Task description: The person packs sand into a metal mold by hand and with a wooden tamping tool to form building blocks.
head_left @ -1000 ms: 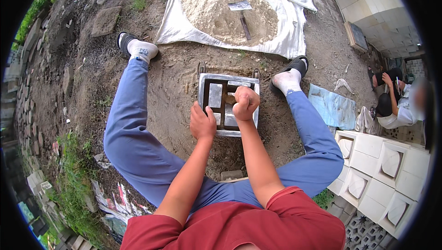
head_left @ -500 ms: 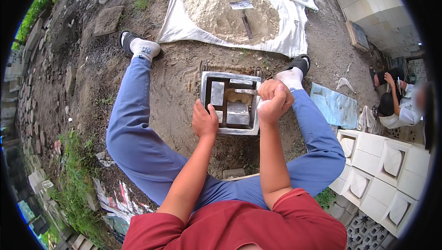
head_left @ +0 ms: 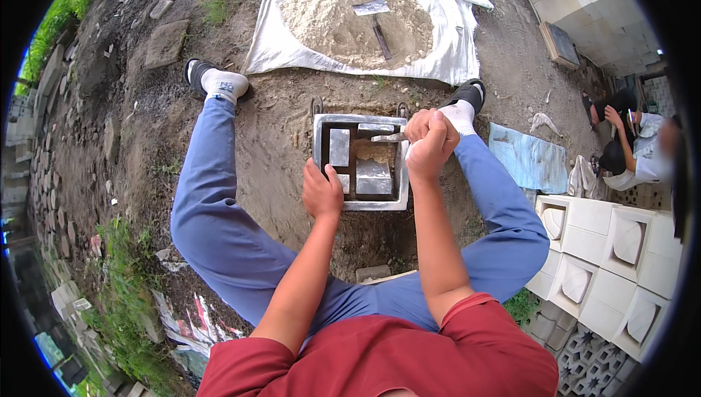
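Between my feet on the soil lies a square metal mould [head_left: 362,205] with several raised metal blocks inside, such as the tall left block [head_left: 339,148]. Some brown, crumbly material [head_left: 376,151] shows between the blocks. My left hand [head_left: 322,191] grips the mould's left wall, thumb over the rim and fingers outside. Closed in a fist above the upper right corner, my right hand [head_left: 429,145] holds a narrow flat metal tool [head_left: 387,138]. Its blade points left over the mould; its handle is hidden in the fist.
Ahead, a white sack sheet [head_left: 263,50] bears a heap of pale sand [head_left: 321,21] with a trowel [head_left: 378,32] on it. At right are a blue sheet [head_left: 527,163] and stacked pale blocks [head_left: 590,218]. Another person [head_left: 642,145] sits at far right.
The tool and my right hand have moved slightly away from me, toward the mould's far edge. My left hand stays on the wall. The whole view has shifted a little.
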{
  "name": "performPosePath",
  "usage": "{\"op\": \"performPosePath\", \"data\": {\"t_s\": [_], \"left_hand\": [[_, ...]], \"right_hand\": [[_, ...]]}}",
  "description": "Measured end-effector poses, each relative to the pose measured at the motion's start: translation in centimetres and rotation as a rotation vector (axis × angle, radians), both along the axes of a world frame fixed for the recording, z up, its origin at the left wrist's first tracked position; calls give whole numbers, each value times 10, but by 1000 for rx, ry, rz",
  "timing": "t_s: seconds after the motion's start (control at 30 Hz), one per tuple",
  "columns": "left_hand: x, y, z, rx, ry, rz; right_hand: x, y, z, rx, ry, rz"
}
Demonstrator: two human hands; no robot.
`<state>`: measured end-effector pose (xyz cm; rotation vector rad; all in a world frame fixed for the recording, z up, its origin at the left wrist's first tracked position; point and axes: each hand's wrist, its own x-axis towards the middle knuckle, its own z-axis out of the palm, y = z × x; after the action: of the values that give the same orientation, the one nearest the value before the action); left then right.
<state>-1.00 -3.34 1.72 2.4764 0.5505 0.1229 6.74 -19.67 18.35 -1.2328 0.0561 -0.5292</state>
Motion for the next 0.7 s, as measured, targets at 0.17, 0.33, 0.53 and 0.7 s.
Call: {"op": "performPosePath", "data": {"t_s": [0.17,0.33,0.53,0.7], "left_hand": [[2,1,2,3,-9,0],[1,2,-1,21,-4,-4],[1,2,-2,14,-1,-9],[-1,6,0,11,4,6]], "right_hand": [[-25,13,5,-158,-123,13],[-31,20,-88,-418,-157,67],[2,8,-60,-36,28,39],[-10,14,22,21,-31,77]]}}
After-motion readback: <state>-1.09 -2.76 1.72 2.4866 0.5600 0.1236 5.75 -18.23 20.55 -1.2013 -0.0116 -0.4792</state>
